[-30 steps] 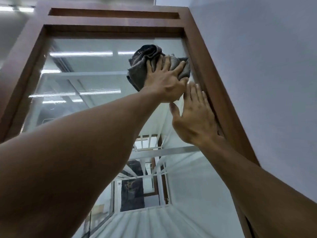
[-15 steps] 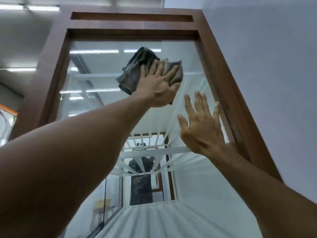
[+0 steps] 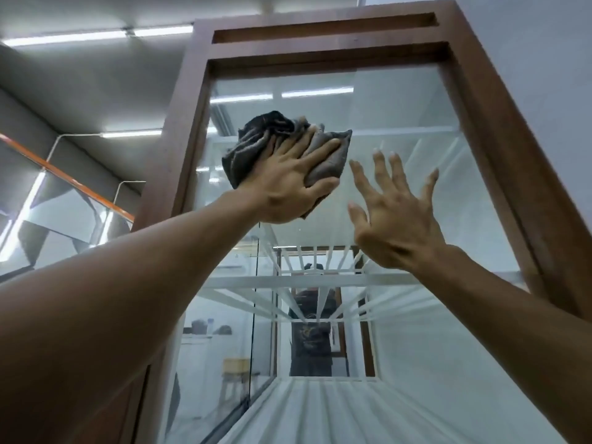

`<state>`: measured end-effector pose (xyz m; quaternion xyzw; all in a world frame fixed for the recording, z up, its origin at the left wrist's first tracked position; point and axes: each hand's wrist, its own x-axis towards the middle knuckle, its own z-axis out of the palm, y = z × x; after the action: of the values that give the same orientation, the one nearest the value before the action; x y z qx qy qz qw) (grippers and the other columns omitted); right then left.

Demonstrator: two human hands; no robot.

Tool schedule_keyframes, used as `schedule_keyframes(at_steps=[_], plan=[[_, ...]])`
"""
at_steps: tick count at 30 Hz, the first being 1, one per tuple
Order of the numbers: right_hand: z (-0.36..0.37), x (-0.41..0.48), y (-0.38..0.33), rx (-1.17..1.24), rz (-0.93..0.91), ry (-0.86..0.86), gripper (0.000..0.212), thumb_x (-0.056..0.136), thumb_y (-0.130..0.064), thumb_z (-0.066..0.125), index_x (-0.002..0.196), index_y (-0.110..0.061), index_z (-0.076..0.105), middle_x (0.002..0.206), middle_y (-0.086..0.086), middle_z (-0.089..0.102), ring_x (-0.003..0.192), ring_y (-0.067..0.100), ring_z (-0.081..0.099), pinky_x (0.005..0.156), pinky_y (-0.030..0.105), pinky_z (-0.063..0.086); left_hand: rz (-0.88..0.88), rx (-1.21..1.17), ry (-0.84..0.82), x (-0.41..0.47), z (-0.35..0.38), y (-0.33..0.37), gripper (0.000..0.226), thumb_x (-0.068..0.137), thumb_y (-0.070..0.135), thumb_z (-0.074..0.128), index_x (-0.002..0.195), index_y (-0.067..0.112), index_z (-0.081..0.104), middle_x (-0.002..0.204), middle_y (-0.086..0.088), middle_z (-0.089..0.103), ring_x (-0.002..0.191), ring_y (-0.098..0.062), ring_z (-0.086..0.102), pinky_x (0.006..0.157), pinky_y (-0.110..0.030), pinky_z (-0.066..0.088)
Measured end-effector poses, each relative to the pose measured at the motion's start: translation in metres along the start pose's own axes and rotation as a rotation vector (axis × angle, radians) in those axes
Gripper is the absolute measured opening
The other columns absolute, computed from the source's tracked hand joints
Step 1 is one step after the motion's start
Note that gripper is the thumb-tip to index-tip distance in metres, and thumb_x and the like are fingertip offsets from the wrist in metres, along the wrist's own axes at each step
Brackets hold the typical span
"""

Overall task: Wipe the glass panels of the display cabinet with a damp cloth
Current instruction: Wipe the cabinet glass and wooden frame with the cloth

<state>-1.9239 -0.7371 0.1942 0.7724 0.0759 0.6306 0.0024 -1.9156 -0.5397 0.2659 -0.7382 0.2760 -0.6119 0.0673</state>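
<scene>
A tall display cabinet with a brown wooden frame rises in front of me, seen from below. Its front glass panel fills the frame. My left hand presses a crumpled dark grey cloth flat against the upper left part of the glass, fingers spread straight over it. To the right of the cloth, my right hand is held up at the glass with fingers splayed, holding nothing. I cannot tell whether its palm touches the pane.
White glass shelves sit inside the cabinet, and a person's reflection shows low in the pane. A pale wall stands close on the right. Ceiling strip lights and an orange-edged glass railing are at left.
My left hand has slid the cloth from the glass's upper right corner leftward and down. My right hand has left the frame's right edge and spread its fingers.
</scene>
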Motion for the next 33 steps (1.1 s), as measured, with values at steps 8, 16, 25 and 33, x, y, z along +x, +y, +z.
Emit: schedule_keyframes(at_steps=[8, 16, 25, 33], plan=[[0.002, 0.034, -0.027, 0.004, -0.067, 0.031, 0.077, 0.092, -0.050, 0.010, 0.165, -0.030, -0.002, 0.173, 0.008, -0.010, 0.159, 0.031, -0.012, 0.115, 0.079, -0.011, -0.156, 0.046, 0.019, -0.044, 0.009, 0.007, 0.074, 0.097, 0.069, 0.015, 0.164, 0.043, -0.004, 0.173, -0.001, -0.018, 0.158, -0.018, -0.022, 0.127, -0.051, -0.017], [0.008, 0.031, -0.033, 0.008, -0.100, 0.042, 0.074, 0.093, -0.055, 0.009, 0.163, -0.038, -0.005, 0.172, 0.007, -0.015, 0.159, 0.030, -0.015, 0.116, 0.076, -0.014, -0.419, -0.117, 0.087, -0.043, -0.019, -0.049, 0.067, 0.111, 0.050, 0.034, 0.167, 0.029, 0.004, 0.174, -0.004, -0.012, 0.159, -0.018, -0.016, 0.119, -0.029, -0.018], [0.011, 0.022, -0.033, 0.017, -0.102, 0.033, 0.074, 0.093, -0.058, 0.007, 0.163, -0.037, -0.007, 0.171, 0.006, -0.018, 0.158, 0.028, -0.017, 0.119, 0.070, -0.015, -0.474, -0.025, 0.089, -0.098, 0.012, 0.000, 0.078, 0.094, 0.067, 0.015, 0.164, 0.041, -0.005, 0.174, -0.001, -0.014, 0.159, -0.016, -0.019, 0.127, -0.052, -0.015], [0.008, 0.000, 0.003, 0.054, -0.043, 0.064, 0.072, 0.095, -0.061, 0.007, 0.163, -0.040, -0.004, 0.173, 0.002, -0.013, 0.159, 0.024, -0.014, 0.126, 0.059, -0.012, -0.338, -0.011, 0.076, -0.011, 0.019, 0.044, 0.068, 0.106, 0.061, 0.022, 0.165, 0.039, -0.003, 0.174, -0.006, -0.015, 0.159, -0.023, -0.019, 0.125, -0.058, -0.017]])
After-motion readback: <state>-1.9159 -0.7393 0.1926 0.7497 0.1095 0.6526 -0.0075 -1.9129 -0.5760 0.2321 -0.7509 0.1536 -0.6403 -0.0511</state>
